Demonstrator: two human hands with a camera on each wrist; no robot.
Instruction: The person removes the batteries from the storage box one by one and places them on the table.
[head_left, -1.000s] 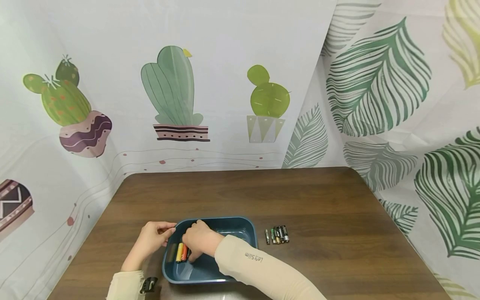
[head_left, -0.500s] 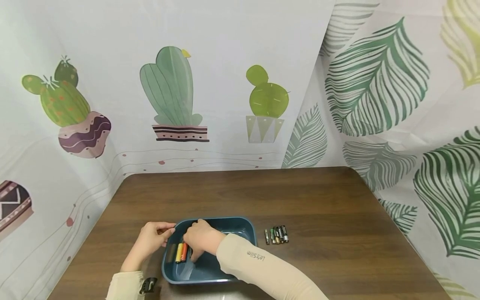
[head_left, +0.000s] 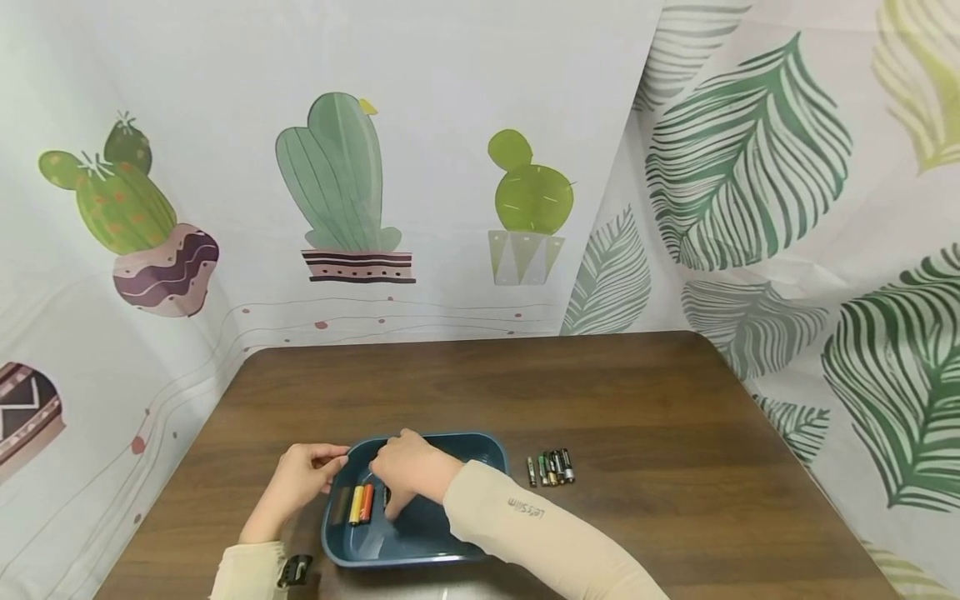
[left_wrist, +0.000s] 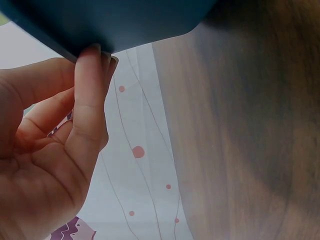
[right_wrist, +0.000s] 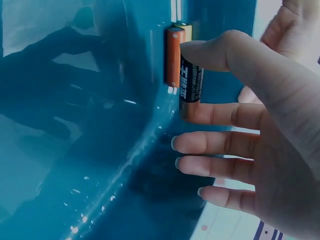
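Black battery [right_wrist: 191, 82] | between right fingers [right_wrist: 227, 115], pinched by ends | left fingers [left_wrist: 89, 95] pinch tray [left_wrist: 125, 25]

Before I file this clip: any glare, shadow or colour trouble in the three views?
Head: fairly even light, with a pale glare patch inside the glossy dark-blue rectangular tray; left wrist: a broad soft shadow darkens the brown wood-grain table; right wrist: a strong blue-green cast and bright specular flecks, though lettering shows on the black-and-copper cylindrical battery.
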